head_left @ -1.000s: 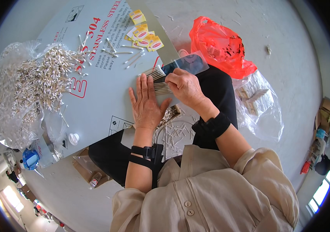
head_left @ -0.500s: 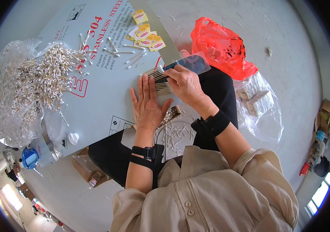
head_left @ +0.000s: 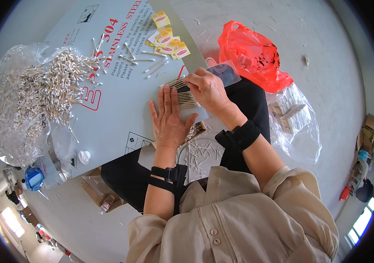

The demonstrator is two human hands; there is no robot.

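Note:
My left hand (head_left: 168, 118) lies flat, fingers apart, on a row of cotton swabs (head_left: 186, 97) lined up on the grey board (head_left: 121, 101). My right hand (head_left: 207, 90) grips the mouth of a small clear plastic bag (head_left: 224, 73) at the far end of that row, beside the swab tips. A big heap of loose cotton swabs (head_left: 42, 87) spills from a clear sack at the left. A few single swabs (head_left: 141, 59) lie scattered on the board near small yellow label cards (head_left: 167, 37).
A red plastic bag (head_left: 252, 55) sits on the floor at the upper right. A clear bag with packed swab bundles (head_left: 290, 116) lies to the right. A tray of swabs (head_left: 202, 153) rests on my lap. A blue tape dispenser (head_left: 33, 177) and white cap (head_left: 84, 156) sit lower left.
My right hand has shifted slightly along the swab row with the clear bag. My left hand stays pressed flat in nearly the same spot.

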